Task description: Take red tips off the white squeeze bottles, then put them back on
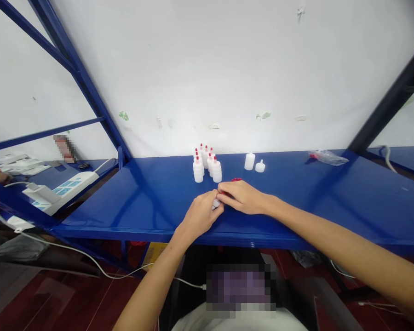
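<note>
Head view showed both of the person's bare hands working together on the near side of a cluster of capped bottles (pixel 211 169), which stood upright on a blue bench (pixel 152 197). These white bottles, each topped with a red tip, were packed close in rows, and the cluster served as the midpoint for everything else. Just on the person's side of it, in line with its right-hand row, the left hand (pixel 200 212) had its fingers curled around a small white bottle (pixel 216 202), mostly hidden by the grip. The right hand (pixel 244 196) met it there, its fingers drawn together at the top of that bottle, where a bit of red (pixel 223 193) showed; whether they pinched this red part or only pressed against it, I could not tell. Several loose red caps (pixel 237 179) lay to the right of the cluster and slightly nearer the person, partly behind the right hand. Farther to the right of the cluster stood a white bottle body (pixel 250 161), and just beside it a white nozzle top (pixel 260 166) sat with its spout upward. Well to the right of the cluster lay a clear plastic bag (pixel 331 157) with something red at one end. Behind the cluster rose a white wall (pixel 210 69) with chipped patches, and well to its left, past a blue metal post (pixel 89 92), lay a white power strip (pixel 71 186).
</note>
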### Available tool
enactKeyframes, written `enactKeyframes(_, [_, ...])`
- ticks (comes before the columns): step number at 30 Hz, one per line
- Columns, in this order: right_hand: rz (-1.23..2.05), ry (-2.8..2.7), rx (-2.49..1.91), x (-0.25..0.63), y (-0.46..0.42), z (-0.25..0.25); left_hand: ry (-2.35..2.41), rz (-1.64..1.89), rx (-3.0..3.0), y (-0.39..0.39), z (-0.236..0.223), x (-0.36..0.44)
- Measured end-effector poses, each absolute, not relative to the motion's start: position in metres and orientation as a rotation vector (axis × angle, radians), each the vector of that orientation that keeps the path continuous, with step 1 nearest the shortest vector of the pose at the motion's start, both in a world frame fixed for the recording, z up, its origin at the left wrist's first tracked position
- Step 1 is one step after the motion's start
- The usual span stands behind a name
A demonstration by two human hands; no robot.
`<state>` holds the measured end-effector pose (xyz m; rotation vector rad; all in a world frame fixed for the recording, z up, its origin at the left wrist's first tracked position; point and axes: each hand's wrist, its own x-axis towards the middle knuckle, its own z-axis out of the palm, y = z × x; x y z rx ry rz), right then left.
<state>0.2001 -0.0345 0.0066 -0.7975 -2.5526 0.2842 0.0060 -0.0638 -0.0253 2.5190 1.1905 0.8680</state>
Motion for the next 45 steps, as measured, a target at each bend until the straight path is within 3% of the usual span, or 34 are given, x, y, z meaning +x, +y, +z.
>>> enactKeyframes(6, [0.452,-2.475,-0.755,0.199,-0.033,0.003,1.219,0.862,2.628,-0.068,-0.025,0.006])
enactKeyframes(10, [0.375,-2.331,-0.857,0.213,-0.022,0.009,1.277,0.893,2.628,-0.071,-0.022,0.006])
enactKeyframes(17, [0.036,-2.42,-1.469,0.254,0.015,0.004,1.286,0.754,2.599,-0.069,-0.021,0.006])
enactKeyframes(21, [0.06,-2.511,-1.625,0.264,0.024,-0.004,1.306,0.727,2.617,-0.068,-0.022,0.006])
enactKeyframes(29, [0.195,-2.559,-1.533,0.261,0.02,0.002,1.297,0.734,2.601,-0.068,-0.022,0.007])
enactKeyframes(33, [0.088,-2.44,-1.402,0.251,0.008,0.012,1.281,0.8,2.542,-0.068,-0.021,0.007])
enactKeyframes(40, [0.377,-2.563,-0.815,0.204,-0.03,0.004,1.252,0.829,2.458,-0.067,-0.023,0.006])
enactKeyframes(45, [0.381,-2.211,-0.851,0.208,-0.02,-0.002,1.293,0.875,2.385,-0.067,-0.025,0.007])
